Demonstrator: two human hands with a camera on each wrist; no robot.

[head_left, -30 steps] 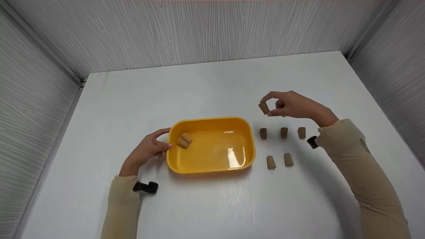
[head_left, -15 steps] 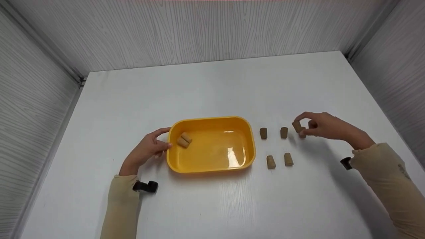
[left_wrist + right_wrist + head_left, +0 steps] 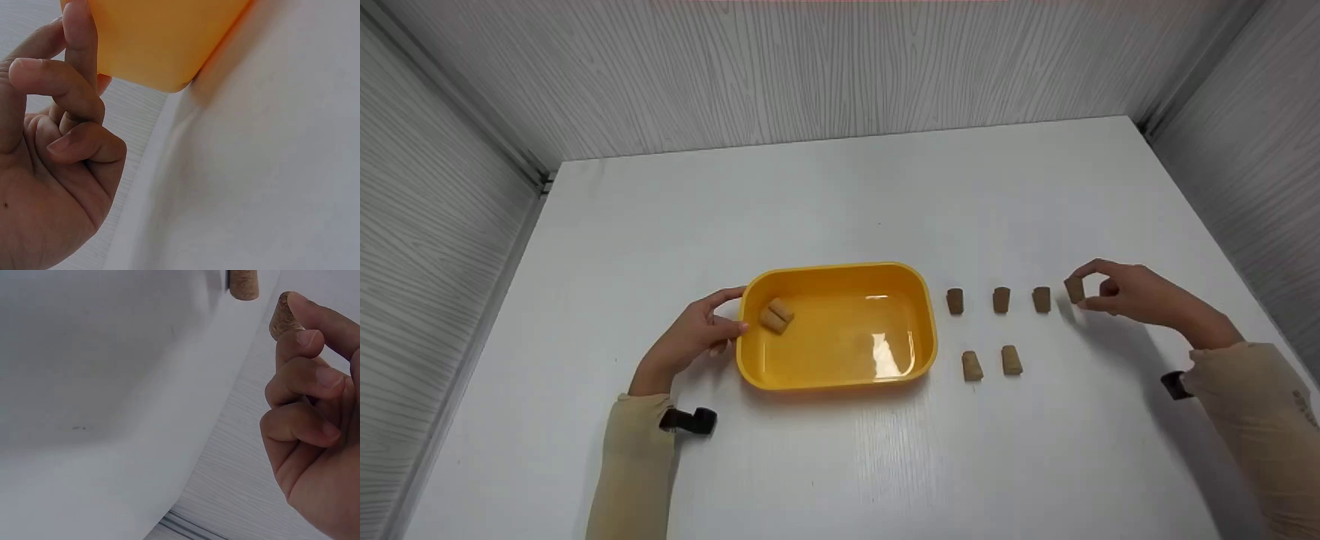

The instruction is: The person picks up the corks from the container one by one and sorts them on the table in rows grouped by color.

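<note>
A yellow tray [image 3: 837,382] lies on the white table with two corks [image 3: 774,321] together at its left end. The left hand [image 3: 690,341] grips the tray's left rim between thumb and fingers; the left wrist view shows this hand [image 3: 67,135] at the orange-looking tray wall [image 3: 152,45]. Right of the row of corks, the right hand [image 3: 1140,295] pinches one cork [image 3: 1074,290] by its ends. In the right wrist view that cork [image 3: 282,318] sits between thumb and index finger of the hand [image 3: 315,410], the other fingers curled. Whether it touches the table I cannot tell.
Three upright-looking corks [image 3: 1001,300] form a row between the tray and the right hand. Two more corks [image 3: 1011,360] are nearer the front. Wood-grain panels [image 3: 840,75] border the white table [image 3: 810,472] at the back and sides.
The right hand has carried its cork rightward and down in the view, past the row of three, to a spot beyond the row's right end. The left hand and tray have stayed put.
</note>
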